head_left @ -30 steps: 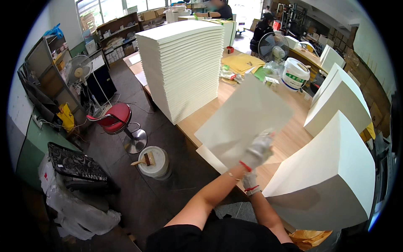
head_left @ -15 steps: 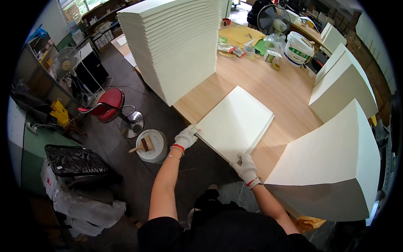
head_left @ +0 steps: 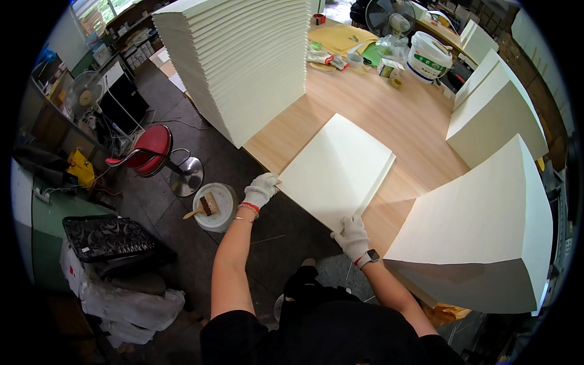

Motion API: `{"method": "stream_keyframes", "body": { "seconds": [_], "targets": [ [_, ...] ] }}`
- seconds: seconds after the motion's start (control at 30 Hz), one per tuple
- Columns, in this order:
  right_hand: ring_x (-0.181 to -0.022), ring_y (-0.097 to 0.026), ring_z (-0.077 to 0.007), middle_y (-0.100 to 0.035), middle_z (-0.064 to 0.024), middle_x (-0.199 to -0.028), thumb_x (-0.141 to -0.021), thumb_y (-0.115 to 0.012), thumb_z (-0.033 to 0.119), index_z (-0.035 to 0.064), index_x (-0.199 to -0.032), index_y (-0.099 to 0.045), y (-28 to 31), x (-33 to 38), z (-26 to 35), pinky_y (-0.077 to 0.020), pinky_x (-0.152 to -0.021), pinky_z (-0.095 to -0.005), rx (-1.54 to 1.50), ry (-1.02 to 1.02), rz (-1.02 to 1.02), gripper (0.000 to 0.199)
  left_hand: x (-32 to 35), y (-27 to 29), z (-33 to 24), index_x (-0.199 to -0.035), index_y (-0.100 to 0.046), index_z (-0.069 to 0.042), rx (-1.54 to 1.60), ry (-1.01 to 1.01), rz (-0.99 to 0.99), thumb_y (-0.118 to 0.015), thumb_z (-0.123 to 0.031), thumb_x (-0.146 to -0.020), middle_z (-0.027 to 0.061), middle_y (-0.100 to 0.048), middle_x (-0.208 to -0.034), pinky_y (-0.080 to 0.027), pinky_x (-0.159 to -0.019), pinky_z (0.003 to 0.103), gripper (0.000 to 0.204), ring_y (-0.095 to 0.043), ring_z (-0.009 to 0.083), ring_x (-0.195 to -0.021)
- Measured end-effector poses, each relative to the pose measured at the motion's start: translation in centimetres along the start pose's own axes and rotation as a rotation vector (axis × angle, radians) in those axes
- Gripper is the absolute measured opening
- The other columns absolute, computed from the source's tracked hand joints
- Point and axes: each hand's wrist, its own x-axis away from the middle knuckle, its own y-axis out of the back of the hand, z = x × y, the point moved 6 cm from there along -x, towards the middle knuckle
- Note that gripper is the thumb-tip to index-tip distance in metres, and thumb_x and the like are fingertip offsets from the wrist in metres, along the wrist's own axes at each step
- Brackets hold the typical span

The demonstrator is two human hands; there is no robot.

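Note:
A thin stack of white sheets (head_left: 337, 167), perhaps folded paper or card, lies flat on the wooden table at its near edge. My left hand (head_left: 261, 190), in a white knitted glove, grips the stack's left corner with the fingertips. At the near corner, my right hand (head_left: 353, 237) pinches the edge; it wears a matching glove, with a dark watch (head_left: 370, 257) at the wrist. What lies under the fingers is hidden. Close on the right stands a big block of stacked white sheets (head_left: 465, 213) with a curved side.
A tall pile of white sheets (head_left: 249, 73) rises at the table's far left. Another white block (head_left: 499, 115) is farther right. A white bucket (head_left: 429, 58), gloves (head_left: 325, 59) and yellow paper sit at the back. A brush (head_left: 207, 205) rests on a floor bucket (head_left: 219, 224) beside a red stool (head_left: 152, 146).
The whole view has shifted slightly, so things sit a little higher and farther left. My right wrist has turned, showing the watch face. Both hands stay at the stack's corners.

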Motion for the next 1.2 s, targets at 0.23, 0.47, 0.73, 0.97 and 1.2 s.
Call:
{"method": "stream_keyframes", "body": {
  "seconds": [0.23, 0.47, 0.73, 0.97, 1.2],
  "targets": [
    [-0.104, -0.054, -0.0386, -0.05, -0.0175, -0.108, -0.073, -0.08, 0.029, 0.0067, -0.104, -0.056, -0.7, 0.2, 0.0, -0.0511, -0.08, -0.0487, 0.066, 0.05, -0.046, 0.045, 0.1, 1.1, -1.3, -0.087, -0.068, -0.004, -0.016, -0.133, -0.089, -0.078, -0.012, -0.073, 0.0117, -0.065, -0.095, -0.054, -0.075, 0.04, 0.018, -0.065, 0.0313, -0.09],
    [-0.104, -0.054, -0.0373, -0.051, -0.0167, -0.111, -0.075, -0.078, 0.033, 0.0072, -0.106, -0.056, -1.0, 0.2, 0.2, -0.0514, -0.079, -0.0482, 0.122, 0.044, -0.028, 0.046, -0.2, 0.1, 0.3, -0.091, -0.067, -0.004, 0.017, -0.077, -0.069, -0.076, -0.008, -0.073, 0.0142, -0.065, -0.096, -0.054, -0.076, 0.04, 0.02, -0.065, 0.0337, -0.091],
    [-0.101, -0.06, -0.034, -0.061, -0.0143, -0.111, -0.081, -0.073, 0.035, 0.0035, -0.114, -0.059, 5.4, 4.8, 0.2, -0.051, -0.085, -0.0421, -0.138, -0.042, 0.234, 0.048, 0.2, 4.2, -4.8, -0.113, -0.064, -0.009, -0.214, -0.068, -0.087, -0.07, -0.02, -0.077, 0.0148, -0.058, -0.126, -0.048, -0.096, 0.045, 0.037, -0.055, 0.0341, -0.117],
    [-0.086, -0.067, -0.0184, -0.072, -0.0068, -0.093, -0.092, -0.067, 0.022, 0.0025, -0.1, -0.071, 29.9, 16.5, 0.9, -0.0517, -0.08, -0.0311, -0.515, 0.123, 0.098, 0.021, -6.3, 13.5, -23.3, -0.104, -0.062, -0.001, 0.117, -0.38, -0.217, -0.072, -0.01, -0.081, 0.0178, -0.067, -0.11, -0.054, -0.083, 0.039, 0.027, -0.065, 0.0352, -0.098],
    [-0.089, -0.063, -0.018, -0.064, -0.0115, -0.103, -0.101, -0.049, 0.012, 0.0015, -0.119, -0.061, 50.1, 32.7, -6.5, -0.0539, -0.077, -0.0312, 0.045, 0.285, -1.544, 0.024, 3.4, 25.8, -56.2, -0.096, -0.066, -0.007, 0.173, -1.358, -0.413, -0.078, -0.004, -0.072, 0.0105, -0.07, -0.109, -0.056, -0.079, 0.038, 0.026, -0.068, 0.0289, -0.098]
  ]
}}
